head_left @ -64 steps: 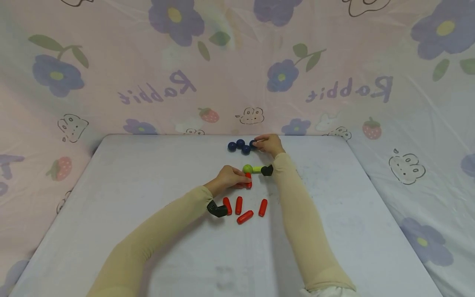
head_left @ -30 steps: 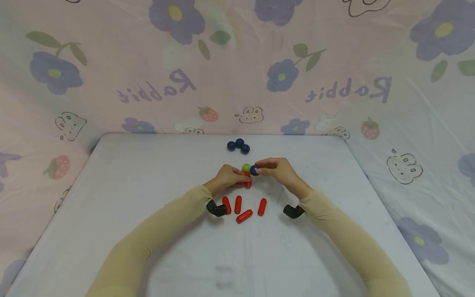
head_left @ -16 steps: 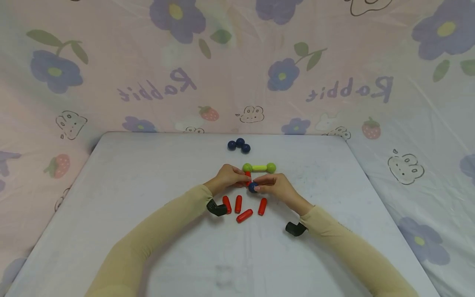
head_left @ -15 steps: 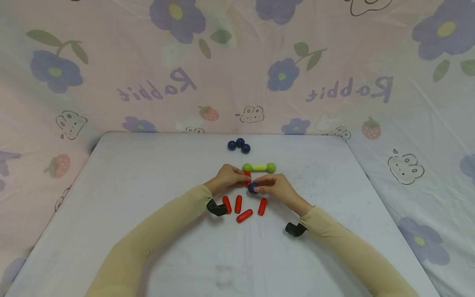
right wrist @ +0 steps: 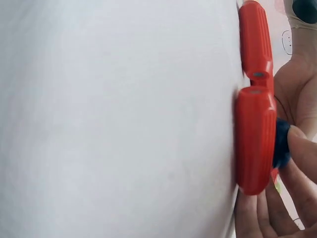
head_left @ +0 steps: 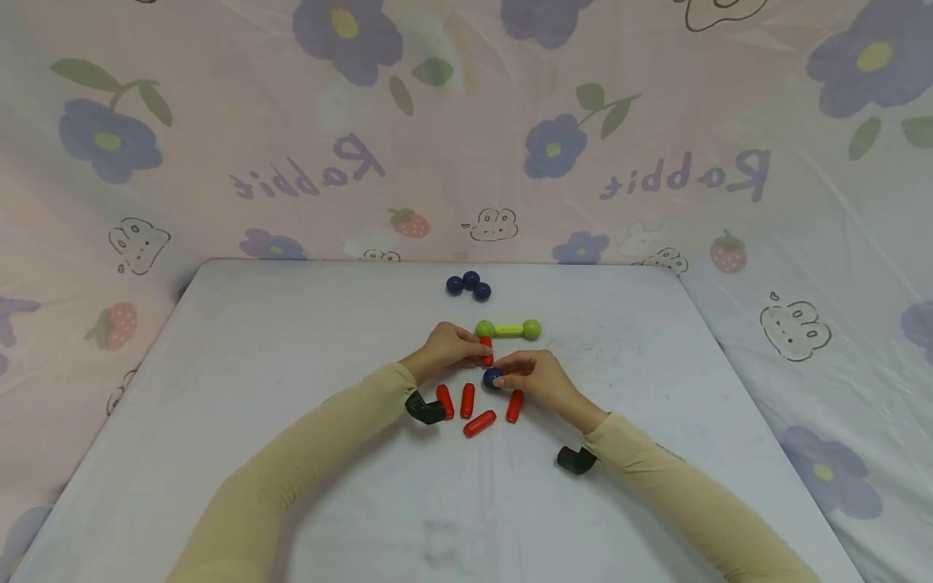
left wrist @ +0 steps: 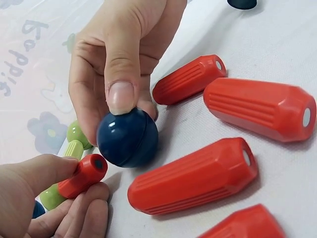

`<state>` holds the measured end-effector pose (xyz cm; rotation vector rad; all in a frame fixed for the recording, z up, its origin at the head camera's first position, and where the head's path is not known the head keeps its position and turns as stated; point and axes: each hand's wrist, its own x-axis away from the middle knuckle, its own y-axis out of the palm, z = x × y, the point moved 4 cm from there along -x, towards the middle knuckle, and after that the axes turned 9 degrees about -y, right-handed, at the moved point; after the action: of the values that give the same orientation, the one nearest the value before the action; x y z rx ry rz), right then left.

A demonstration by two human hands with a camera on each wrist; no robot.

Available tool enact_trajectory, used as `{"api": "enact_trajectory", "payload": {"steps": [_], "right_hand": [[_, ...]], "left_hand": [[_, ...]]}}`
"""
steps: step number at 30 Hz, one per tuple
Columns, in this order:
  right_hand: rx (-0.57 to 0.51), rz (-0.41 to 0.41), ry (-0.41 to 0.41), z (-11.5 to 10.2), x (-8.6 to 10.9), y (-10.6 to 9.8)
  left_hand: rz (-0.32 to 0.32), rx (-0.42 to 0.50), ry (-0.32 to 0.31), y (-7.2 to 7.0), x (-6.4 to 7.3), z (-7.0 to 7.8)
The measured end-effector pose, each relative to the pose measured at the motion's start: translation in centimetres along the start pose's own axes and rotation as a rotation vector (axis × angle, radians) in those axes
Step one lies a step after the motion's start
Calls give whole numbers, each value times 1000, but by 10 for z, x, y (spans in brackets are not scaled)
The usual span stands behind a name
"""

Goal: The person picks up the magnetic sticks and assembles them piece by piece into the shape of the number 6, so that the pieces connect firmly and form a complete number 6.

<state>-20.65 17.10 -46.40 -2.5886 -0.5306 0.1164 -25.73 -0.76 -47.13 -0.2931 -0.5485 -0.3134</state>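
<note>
ball [head_left: 492, 378] in right grip [head_left: 541, 379] near red rods [head_left: 479, 423]

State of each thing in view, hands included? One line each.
Left hand: gripping a red rod
Right hand: pinching a blue ball
Held red rod: one end at a green ball, other end bare
Held blue ball: not joined to a rod
Light green rod: green ball at each end
Four other red rods: lying loose
Three other blue balls: clustered
</note>
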Motion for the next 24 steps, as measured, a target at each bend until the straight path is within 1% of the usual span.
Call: {"api": "enact_trajectory", "payload": {"steps": [5,14,24], "right_hand": [[14,22,18,1,-1,1],[7,51,48,-1,-2,3],[11,68,39,-1,-4,3]], "left_hand": [[3,3,-5,0,-1,-1],[12,16,-11,0,-2,-2],[20,-11,3,-1,-2,-1]]}}
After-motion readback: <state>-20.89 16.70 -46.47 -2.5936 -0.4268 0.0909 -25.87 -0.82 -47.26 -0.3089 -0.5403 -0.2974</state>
